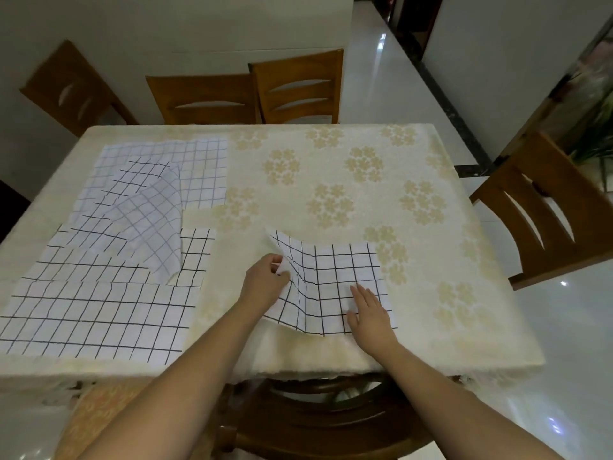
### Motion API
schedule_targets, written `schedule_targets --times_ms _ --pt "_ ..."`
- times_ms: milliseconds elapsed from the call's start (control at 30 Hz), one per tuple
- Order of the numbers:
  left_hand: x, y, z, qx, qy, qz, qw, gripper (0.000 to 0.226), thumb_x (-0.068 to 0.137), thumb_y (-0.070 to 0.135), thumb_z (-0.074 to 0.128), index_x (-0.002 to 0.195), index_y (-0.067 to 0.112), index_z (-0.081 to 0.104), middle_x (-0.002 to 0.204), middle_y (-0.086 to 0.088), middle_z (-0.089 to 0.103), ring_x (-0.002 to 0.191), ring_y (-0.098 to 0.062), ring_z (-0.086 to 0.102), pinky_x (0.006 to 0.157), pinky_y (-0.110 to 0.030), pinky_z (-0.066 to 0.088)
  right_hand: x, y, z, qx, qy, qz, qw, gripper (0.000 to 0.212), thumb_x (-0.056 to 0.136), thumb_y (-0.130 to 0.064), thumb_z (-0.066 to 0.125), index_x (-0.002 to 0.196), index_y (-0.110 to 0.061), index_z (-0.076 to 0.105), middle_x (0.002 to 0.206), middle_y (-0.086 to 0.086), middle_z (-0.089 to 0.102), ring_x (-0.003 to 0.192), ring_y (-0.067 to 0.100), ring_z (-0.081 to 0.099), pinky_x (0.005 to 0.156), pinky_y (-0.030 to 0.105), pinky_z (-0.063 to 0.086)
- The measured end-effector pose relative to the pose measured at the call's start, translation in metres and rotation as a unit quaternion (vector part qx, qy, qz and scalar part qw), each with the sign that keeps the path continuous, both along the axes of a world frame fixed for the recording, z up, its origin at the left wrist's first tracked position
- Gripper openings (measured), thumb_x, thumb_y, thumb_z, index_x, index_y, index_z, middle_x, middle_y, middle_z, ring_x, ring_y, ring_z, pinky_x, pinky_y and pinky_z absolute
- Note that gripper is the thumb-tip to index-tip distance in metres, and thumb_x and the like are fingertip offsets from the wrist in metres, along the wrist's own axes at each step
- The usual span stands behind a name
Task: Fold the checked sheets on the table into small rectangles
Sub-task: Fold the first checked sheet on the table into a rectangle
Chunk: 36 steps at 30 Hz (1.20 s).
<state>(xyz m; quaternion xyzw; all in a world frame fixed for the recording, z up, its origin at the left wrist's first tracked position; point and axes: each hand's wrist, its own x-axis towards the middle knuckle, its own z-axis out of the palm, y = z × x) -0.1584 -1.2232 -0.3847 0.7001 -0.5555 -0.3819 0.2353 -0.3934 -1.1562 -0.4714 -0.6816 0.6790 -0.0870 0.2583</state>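
Observation:
A white sheet with black checks (335, 277) lies near the table's front edge, in the middle. My left hand (265, 280) pinches its left edge, which is lifted and creased off the cloth. My right hand (370, 313) lies flat with spread fingers on the sheet's right front part, pressing it down. Several more checked sheets (99, 313) lie overlapping on the table's left half, one of them curled over on top (152, 224).
The table (431, 327) carries a cream cloth with pale flower prints. Wooden chairs stand at the far side (205, 97), at the right (544, 207) and directly below me at the front (315, 413). A glossy white floor runs along the right.

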Motion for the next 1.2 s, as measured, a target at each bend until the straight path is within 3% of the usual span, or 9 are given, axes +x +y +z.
schedule_targets --times_ms 133,333,467,567,700,800,1000,1133,1200 --pt "-0.034 -0.003 0.003 0.000 0.023 -0.047 0.999 0.030 0.090 0.018 0.062 0.120 0.015 0.060 0.103 0.001 0.065 0.089 -0.016 0.060 0.063 -0.020 0.040 -0.012 0.001 0.013 0.010 -0.119 -0.068 0.990 0.052 0.104 -0.029 0.039 0.152 -0.014 0.029 0.158 0.002 0.028 0.146 0.018 0.023 0.117 0.029 0.018" --pt "-0.079 -0.008 -0.005 0.019 0.076 -0.087 0.993 0.020 0.091 0.028 0.063 0.111 0.022 0.060 0.091 0.009 0.064 0.076 -0.005 0.059 0.055 -0.015 0.041 -0.034 -0.008 0.029 0.016 -0.248 -0.173 0.953 0.048 0.105 -0.034 0.037 0.150 -0.020 0.034 0.153 -0.005 0.038 0.140 0.012 0.035 0.107 0.019 0.024" --pt "-0.083 -0.011 -0.019 0.068 0.187 -0.080 0.977 0.014 0.095 0.031 0.061 0.105 0.022 0.061 0.096 -0.001 0.072 0.082 -0.016 0.070 0.073 -0.033 0.058 -0.047 -0.024 0.018 0.032 -0.302 -0.248 0.920 0.041 0.104 -0.040 0.035 0.143 -0.029 0.042 0.139 -0.004 0.055 0.125 0.016 0.053 0.106 0.033 0.040" --pt "-0.066 -0.014 -0.035 0.060 0.166 -0.038 0.984 0.008 0.097 0.023 0.058 0.102 0.019 0.062 0.096 -0.003 0.071 0.081 -0.015 0.069 0.077 -0.035 0.056 -0.054 -0.032 0.010 0.045 -0.330 -0.280 0.900 0.042 0.103 -0.043 0.036 0.143 -0.032 0.040 0.122 -0.010 0.061 0.110 0.014 0.062 0.087 0.027 0.049" --pt "-0.040 -0.015 -0.068 0.071 0.068 0.027 0.995 0.009 0.096 0.017 0.056 0.096 0.024 0.062 0.095 -0.003 0.070 0.084 -0.020 0.068 0.080 -0.039 0.056 -0.056 -0.041 0.005 0.044 -0.285 -0.287 0.914 0.040 0.102 -0.034 0.043 0.141 -0.025 0.042 0.105 -0.004 0.062 0.094 0.014 0.061 0.075 0.024 0.044" --pt "-0.038 -0.015 -0.087 0.109 0.020 0.024 0.994 0.015 0.096 0.018 0.055 0.106 0.015 0.065 0.098 -0.006 0.070 0.086 -0.023 0.067 0.076 -0.027 0.050 -0.058 -0.049 -0.003 0.030 -0.256 -0.299 0.919 0.043 0.099 -0.025 0.051 0.141 -0.019 0.043 0.118 -0.003 0.058 0.106 0.018 0.058 0.083 0.025 0.039" --pt "-0.059 -0.021 -0.096 0.128 -0.014 -0.013 0.992 0.026 0.094 0.022 0.062 0.115 0.008 0.064 0.103 -0.001 0.065 0.096 -0.020 0.063 0.081 -0.024 0.044 -0.066 -0.067 -0.017 0.033 -0.204 -0.312 0.927 0.047 0.095 -0.015 0.057 0.140 -0.011 0.045 0.120 0.005 0.058 0.092 0.016 0.056 0.081 0.027 0.042" --pt "-0.070 -0.026 -0.098 0.141 -0.024 0.011 0.990 0.028 0.089 0.022 0.067 0.112 0.007 0.062 0.095 -0.001 0.060 0.090 -0.018 0.059 0.078 -0.024 0.044 -0.074 -0.081 -0.029 0.064 -0.164 -0.308 0.935 0.056 0.086 -0.028 0.071 0.136 -0.014 0.049 0.121 0.009 0.058 0.102 0.025 0.061 0.088 0.044 0.052" --pt "-0.075 -0.029 -0.099 0.154 -0.016 0.036 0.987 0.027 0.086 0.020 0.071 0.109 0.007 0.064 0.100 -0.005 0.064 0.089 -0.019 0.060 0.077 -0.024 0.045 -0.075 -0.086 -0.031 0.074 -0.135 -0.301 0.941 0.061 0.082 -0.037 0.075 0.133 -0.016 0.051 0.119 0.008 0.057 0.104 0.027 0.060 0.089 0.045 0.052"
